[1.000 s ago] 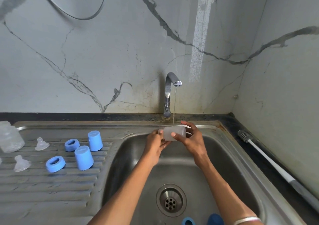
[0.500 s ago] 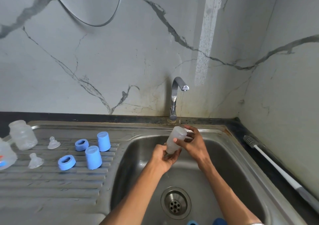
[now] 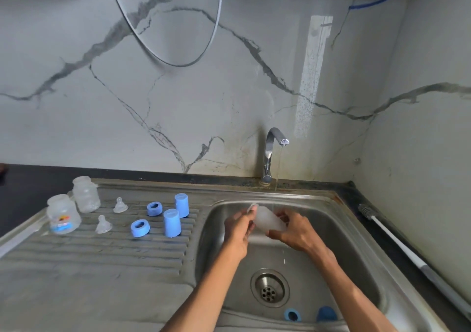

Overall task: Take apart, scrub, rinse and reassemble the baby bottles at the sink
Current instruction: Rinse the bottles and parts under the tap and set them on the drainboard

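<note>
Over the steel sink (image 3: pixel 356 245), both hands hold a clear, frosted baby bottle (image 3: pixel 267 220) lying sideways under a thin stream from the tap (image 3: pixel 271 150). My left hand (image 3: pixel 238 226) grips its neck end; my right hand (image 3: pixel 295 229) cups its base. On the ribbed drainboard (image 3: pixel 102 257) stand two clear bottles (image 3: pixel 63 214) (image 3: pixel 85 194), two silicone teats (image 3: pixel 120 205) (image 3: pixel 103 224), two blue rings (image 3: pixel 154 208) (image 3: pixel 140 227) and two blue caps (image 3: pixel 181 205) (image 3: pixel 172 222).
A blue ring (image 3: pixel 292 315) and a blue cap (image 3: pixel 326 314) lie at the sink's near wall, close to the drain (image 3: pixel 269 287). A long white bottle brush (image 3: pixel 397 242) rests on the dark counter right of the sink. Marble walls close the back and right.
The bottle has tipped from nearly upright to sideways between my hands. The view has lifted and shifted left, so more wall and both drainboard bottles show.
</note>
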The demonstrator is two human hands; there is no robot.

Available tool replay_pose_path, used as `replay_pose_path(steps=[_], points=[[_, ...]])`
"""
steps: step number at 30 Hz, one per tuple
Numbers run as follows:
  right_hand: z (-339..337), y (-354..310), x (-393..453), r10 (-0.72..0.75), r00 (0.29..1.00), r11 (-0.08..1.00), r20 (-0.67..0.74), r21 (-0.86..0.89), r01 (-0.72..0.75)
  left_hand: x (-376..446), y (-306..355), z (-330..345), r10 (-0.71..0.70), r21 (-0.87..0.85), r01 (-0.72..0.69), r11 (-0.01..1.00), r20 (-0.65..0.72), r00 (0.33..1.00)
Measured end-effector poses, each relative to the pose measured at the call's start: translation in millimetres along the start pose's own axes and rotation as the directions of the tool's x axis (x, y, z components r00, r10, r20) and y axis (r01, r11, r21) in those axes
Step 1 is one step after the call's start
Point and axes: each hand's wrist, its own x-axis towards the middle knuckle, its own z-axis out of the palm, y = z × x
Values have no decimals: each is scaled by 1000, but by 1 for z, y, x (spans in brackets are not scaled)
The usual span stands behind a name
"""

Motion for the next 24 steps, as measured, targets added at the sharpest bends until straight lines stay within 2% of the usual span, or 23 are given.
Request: replay_pose_path(steps=[2, 5, 8, 10, 14, 18, 24], points=[[2, -8, -10, 14, 1000, 999, 12, 35, -14, -10, 7, -5, 125, 164, -130, 978, 39, 991], [10, -21, -23, 49, 998, 987, 45, 151, -55, -32, 21, -12, 245, 402, -274, 874, 123, 962], [18, -39, -36, 53, 997, 969, 53, 238, -64, -51, 35, -24, 323, 554, -397, 732, 231, 918], [23, -55, -43, 18, 999, 961, 39, 275, -28, -60, 46, -36, 373, 588, -455, 668, 264, 889], [34, -89, -50, -69, 997, 953, 46, 297, 52, -74, 70, -65, 460, 684, -487, 543, 243, 854], [50, -122, -50, -144, 984, 933, 109, 345, 98, -89, 97, -100, 522, 716, -505, 482, 228, 822], [85, -166, -51, -222, 963, 912, 152, 383, 150, -104, 140, -192, 628, 739, -473, 480, 88, 773]])
